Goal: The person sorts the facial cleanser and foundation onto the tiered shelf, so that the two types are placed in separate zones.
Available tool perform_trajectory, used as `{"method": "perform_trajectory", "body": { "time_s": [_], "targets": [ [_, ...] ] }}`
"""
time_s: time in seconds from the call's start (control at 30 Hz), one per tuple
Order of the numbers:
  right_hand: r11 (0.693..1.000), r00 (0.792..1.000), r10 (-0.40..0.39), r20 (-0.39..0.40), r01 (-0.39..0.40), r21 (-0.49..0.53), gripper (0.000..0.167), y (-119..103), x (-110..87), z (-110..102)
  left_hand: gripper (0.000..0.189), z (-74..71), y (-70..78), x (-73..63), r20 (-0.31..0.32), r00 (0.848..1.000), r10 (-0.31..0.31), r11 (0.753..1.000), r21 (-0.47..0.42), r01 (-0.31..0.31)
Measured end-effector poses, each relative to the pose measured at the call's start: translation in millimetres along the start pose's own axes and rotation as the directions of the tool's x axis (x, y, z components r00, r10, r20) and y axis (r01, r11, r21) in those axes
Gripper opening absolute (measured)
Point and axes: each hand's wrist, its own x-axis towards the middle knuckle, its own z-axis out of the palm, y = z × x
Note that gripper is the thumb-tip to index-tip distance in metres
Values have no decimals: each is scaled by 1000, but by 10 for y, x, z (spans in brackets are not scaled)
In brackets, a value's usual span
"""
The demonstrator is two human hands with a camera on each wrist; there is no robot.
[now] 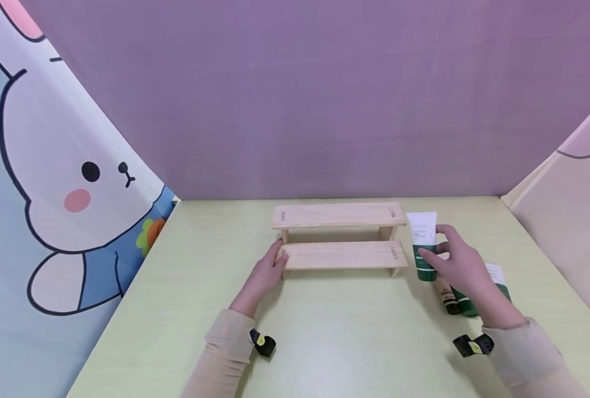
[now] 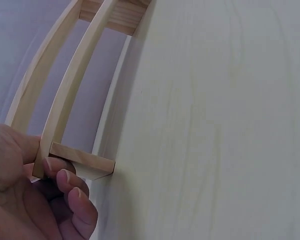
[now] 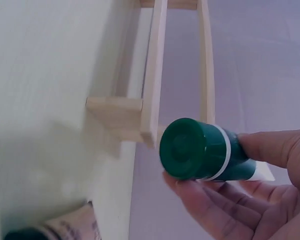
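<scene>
Squeeze tube (image 1: 422, 237) pinched in the right hand (image 1: 460, 264), just beside the right end of a two-tier wooden stand (image 1: 342, 255) gripped at its left end by the left hand (image 1: 266, 271) — other tubes (image 1: 466, 305) on the table (image 1: 344, 331), partly hidden by the right arm (image 1: 504, 309) — white top, green lower part, cap downward.

Screened nook, room type unclear: purple backdrop (image 1: 325, 99), rabbit-print cloth (image 1: 61, 171), pale table (image 1: 354, 331)

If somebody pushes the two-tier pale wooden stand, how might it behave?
The wooden stand would likely stay stiff, as its boards look solid. Their thinness suggests little weight. It should slide rather than roll, since its flat legs stand on the table.
</scene>
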Motion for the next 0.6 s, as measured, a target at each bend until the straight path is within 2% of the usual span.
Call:
{"method": "perform_trajectory", "body": {
  "time_s": [0.3, 0.6],
  "targets": [
    [979, 990, -134, -33, 137, 153, 62, -266, 96, 82, 53, 7, -1, -10, -9, 1000, 18, 1000, -21, -18],
    [922, 964, -249, -96, 266, 281, 51, -604, 333, 239, 54, -3, -6, -37, 5, 1000, 3, 998, -59, -2]
  ]
}}
